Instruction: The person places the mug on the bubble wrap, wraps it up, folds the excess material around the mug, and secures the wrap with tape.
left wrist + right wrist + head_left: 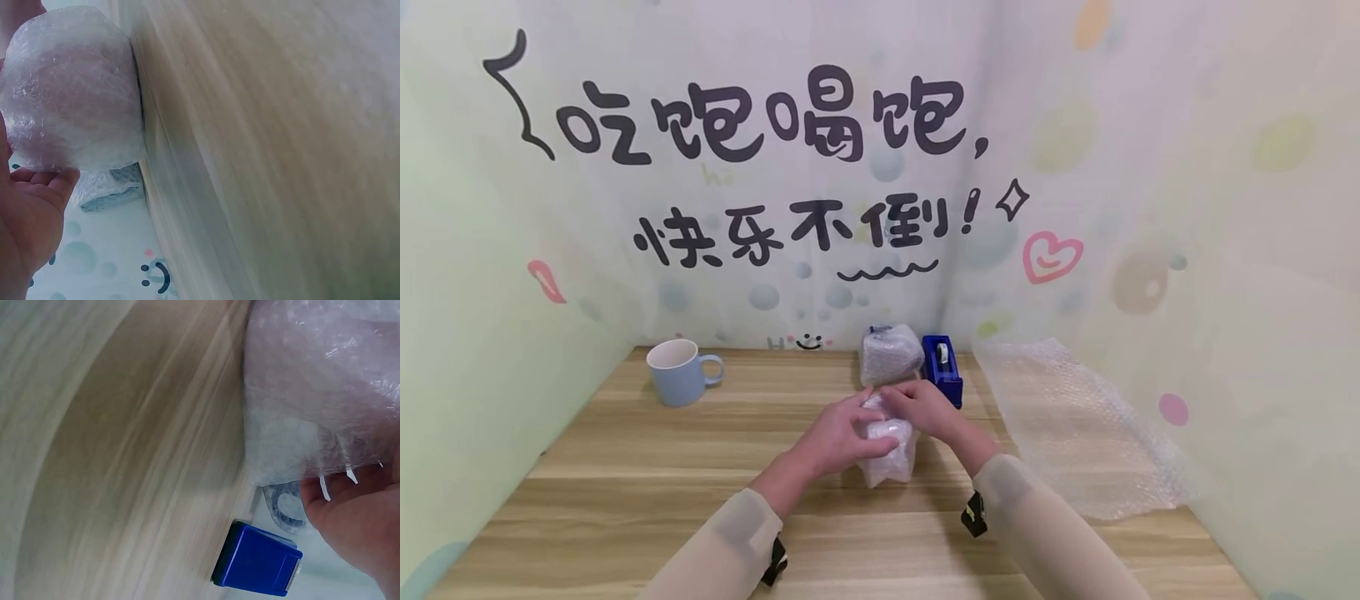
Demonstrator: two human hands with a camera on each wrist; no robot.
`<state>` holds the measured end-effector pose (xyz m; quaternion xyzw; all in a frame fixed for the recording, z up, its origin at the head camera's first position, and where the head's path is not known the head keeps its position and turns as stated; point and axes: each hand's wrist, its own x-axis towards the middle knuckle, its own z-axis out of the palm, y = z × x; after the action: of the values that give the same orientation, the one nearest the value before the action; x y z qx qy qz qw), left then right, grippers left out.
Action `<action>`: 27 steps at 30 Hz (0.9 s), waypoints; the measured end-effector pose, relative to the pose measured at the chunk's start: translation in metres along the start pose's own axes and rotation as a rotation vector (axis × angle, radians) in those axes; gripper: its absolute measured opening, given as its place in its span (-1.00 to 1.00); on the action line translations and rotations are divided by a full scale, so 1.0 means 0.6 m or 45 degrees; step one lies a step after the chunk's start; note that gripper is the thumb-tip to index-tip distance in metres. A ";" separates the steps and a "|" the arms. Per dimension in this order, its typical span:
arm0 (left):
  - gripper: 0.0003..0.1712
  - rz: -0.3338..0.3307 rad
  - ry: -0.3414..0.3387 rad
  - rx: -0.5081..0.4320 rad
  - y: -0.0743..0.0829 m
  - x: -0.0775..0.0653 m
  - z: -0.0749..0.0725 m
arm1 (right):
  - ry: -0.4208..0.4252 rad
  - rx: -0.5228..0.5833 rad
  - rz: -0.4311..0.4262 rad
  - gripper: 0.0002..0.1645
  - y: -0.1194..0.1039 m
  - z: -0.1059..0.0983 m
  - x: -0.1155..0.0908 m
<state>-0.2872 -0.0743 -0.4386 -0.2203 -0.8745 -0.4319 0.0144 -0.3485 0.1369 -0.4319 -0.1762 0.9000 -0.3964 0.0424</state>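
Note:
A bubble-wrapped bundle stands on the table between both hands, a pinkish shape showing dimly through its layers. On its left side, the left hand holds it, thumb across the near face and fingers toward the top. The right hand grips the wrap at the upper right, its fingertips partly hidden. Thin white strips lie by the right fingers in the right wrist view. Just behind stands a second bubble-wrapped bundle, also visible past the left hand in the left wrist view.
A blue tape dispenser stands right of the rear bundle. Toward the back left is a light blue mug, handle to the right. A flat bubble wrap sheet covers the table's right side. Printed curtains border the table's back.

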 end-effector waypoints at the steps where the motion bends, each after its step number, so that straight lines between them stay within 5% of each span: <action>1: -0.38 -0.009 0.002 0.005 0.000 -0.001 0.000 | -0.007 -0.002 -0.001 -0.56 -0.001 0.000 0.000; 12: -0.59 -0.055 0.137 -0.007 0.013 0.010 0.007 | 0.019 0.016 0.057 -0.57 -0.008 0.004 0.000; 22: -0.43 -0.116 0.059 -0.005 0.017 0.003 0.008 | -0.002 -0.005 0.022 -0.55 -0.003 0.004 -0.002; 27: -0.50 -0.095 0.082 -0.035 0.017 0.003 0.014 | 0.015 0.003 -0.005 -0.54 -0.001 0.004 -0.002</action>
<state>-0.2836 -0.0618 -0.4358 -0.1736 -0.8752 -0.4509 0.0235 -0.3466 0.1355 -0.4333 -0.1755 0.8994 -0.3987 0.0367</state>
